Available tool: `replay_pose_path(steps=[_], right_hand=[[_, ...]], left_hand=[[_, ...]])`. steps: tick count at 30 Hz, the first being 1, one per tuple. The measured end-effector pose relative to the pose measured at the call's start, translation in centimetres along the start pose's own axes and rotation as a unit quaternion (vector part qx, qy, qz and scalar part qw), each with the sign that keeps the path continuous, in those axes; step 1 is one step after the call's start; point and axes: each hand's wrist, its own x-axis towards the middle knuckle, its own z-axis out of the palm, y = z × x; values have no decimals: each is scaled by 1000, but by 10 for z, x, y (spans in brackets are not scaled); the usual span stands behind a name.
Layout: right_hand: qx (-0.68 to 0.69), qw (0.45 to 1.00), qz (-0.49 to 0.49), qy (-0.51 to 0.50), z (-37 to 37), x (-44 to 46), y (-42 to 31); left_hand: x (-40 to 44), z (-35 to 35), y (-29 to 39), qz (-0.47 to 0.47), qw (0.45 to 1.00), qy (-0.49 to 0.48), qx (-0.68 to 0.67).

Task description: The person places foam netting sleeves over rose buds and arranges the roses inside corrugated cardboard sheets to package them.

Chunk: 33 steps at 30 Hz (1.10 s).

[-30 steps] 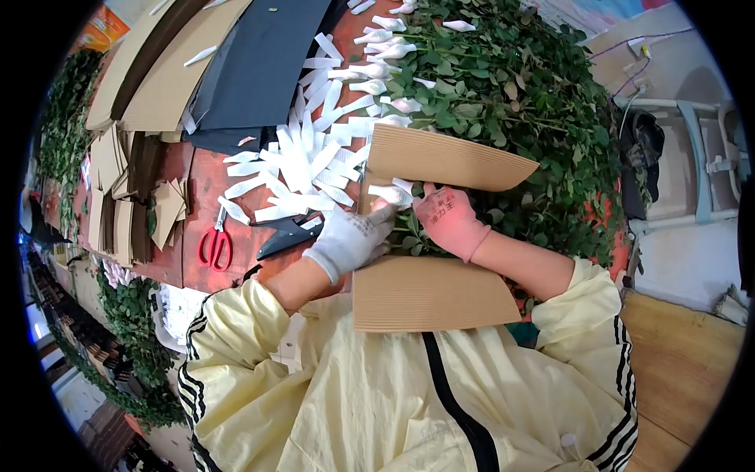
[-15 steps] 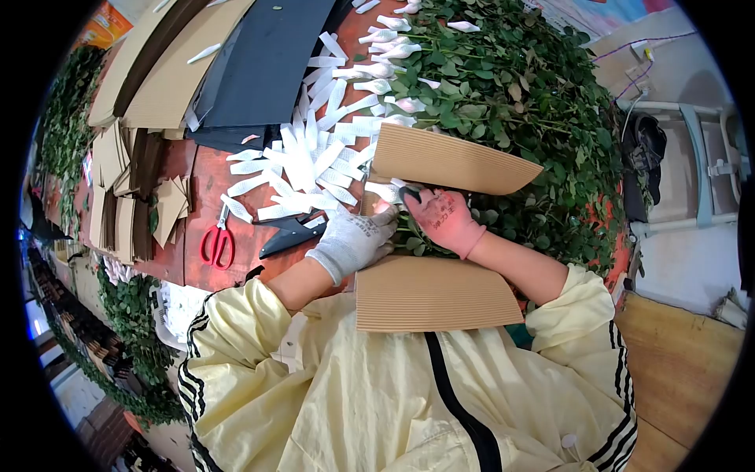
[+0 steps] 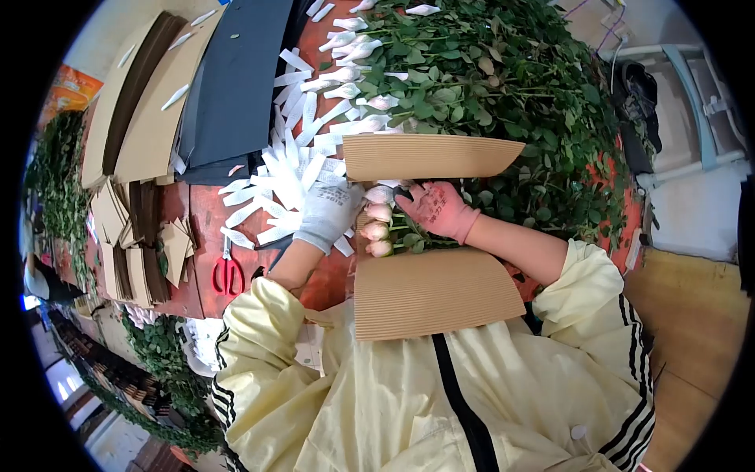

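**Netted rosebud (image 3: 380, 195) btwn gloved L hand (image 3: 324, 211) & gloved R hand (image 3: 440, 209)**

Nearest, body side of the fingers: near cardboard flap (image 3: 436, 295), ribbed, tilted. Well L of the L fingers, also toward the body: red scissors (image 3: 228, 275) on the red table (image 3: 203, 216). Next, just body side of the R fingertips: three bare rosebuds (image 3: 375, 230), in a row leading away from the body, heads to L, stems to R.

Key relation: the netted rosebud lies at the far end of this row, R of the L fingertips & L of the R fingertips. Long axis approx. L–R, as far as visible. R hand appears slightly nearer, its tips just beside the bud, poss. touching.

Fingers: R curled inward toward the bud; L reaching to the cardboard's L end, tips partly hidden. Cannot tell if either hand grips anything.

Beyond the fingers: far cardboard flap (image 3: 432, 157), along the row's far side. Beyond & L of the L fingers: loose white net sleeves (image 3: 283, 177), heaped. Beyond the R fingers: leafy stems (image 3: 472, 86), w/ other netted buds (image 3: 340, 75) at their L ends. Farthest, beyond & L of the L fingers: dark sheets (image 3: 240, 79) & brown sheets (image 3: 161, 110).
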Motion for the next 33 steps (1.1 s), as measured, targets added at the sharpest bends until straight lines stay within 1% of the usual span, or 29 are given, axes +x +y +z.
replay_pose_path(steps=[1,2,4,5,6,8,9,10,12,13,14,15,16,17,18,19,20,21,22,23,24,25,26,27,28,30,31,32,33], right_hand=[[-14,997,-19,68,5,-1,3],[-10,998,-13,68,11,-2,4],[-53,998,-33,7,15,-4,4],[-17,999,-28,2,7,-3,5],[-15,1000,-16,4,13,-3,5],[8,998,-23,49,25,-4,5],[18,997,-41,56,26,-5,8],[21,998,-26,57,27,-5,9],[-6,994,-41,96,27,-6,8],[-2,998,-38,45,23,-6,7],[-1,998,-25,49,27,-5,8],[27,998,-26,46,35,-3,9],[56,997,-32,43,38,-2,9],[55,997,-31,47,27,-1,9],[30,998,-39,26,15,0,9],[5,999,-49,4,5,-1,8],[1,998,-56,7,4,-1,7],[7,998,-52,26,4,-2,7],[12,998,-49,44,5,-3,8],[13,998,-47,36,6,-5,9],[28,997,-47,46,7,-10,12],[60,997,10,-35,-19,-9,12],[91,986,69,-118,-44,-9,9],[33,997,67,6,-40,-17,11],[31,998,52,2,-44,-16,12],[32,995,94,-25,-53,-13,12],[4,996,84,-25,-51,-9,15],[0,997,71,-25,-50,-5,15],[-33,997,74,-17,-49,-3,12]], left_hand=[[2,4,-4,35,999,15,36],[1,8,-8,70,995,29,71],[-1,8,-12,85,993,22,77],[0,4,-14,97,992,22,83],[0,0,-15,108,990,17,86],[-6,-10,-14,108,990,23,89],[-10,-14,-13,111,991,29,74],[-12,-9,-19,124,989,22,76],[-19,3,-40,122,989,76,40],[-27,-8,-52,50,997,48,20],[-34,-22,-57,-22,1000,21,2],[-40,-42,-52,-98,994,-44,28],[-48,-49,-47,-126,989,-27,73],[-47,-64,-31,-126,990,-33,58],[-45,-76,-16,-129,990,-37,43],[-45,-64,-16,-2,998,43,-34],[-43,-63,0,52,997,45,-43],[-36,-46,12,60,995,53,-63],[-28,-36,25,47,996,12,-78],[-20,-24,33,34,992,-19,-117],[-19,-16,35,45,993,-56,-95],[-19,-15,43,15,992,-93,-83],[-21,-14,49,-16,988,-131,-74],[-27,0,42,27,997,-54,-47],[-28,-1,42,15,997,-48,-53],[-26,-14,45,18,997,-15,-78],[-19,-28,49,-10,992,-87,-93],[-17,-27,50,-21,992,-79,-97],[-14,-25,51,-18,992,-112,-54]])
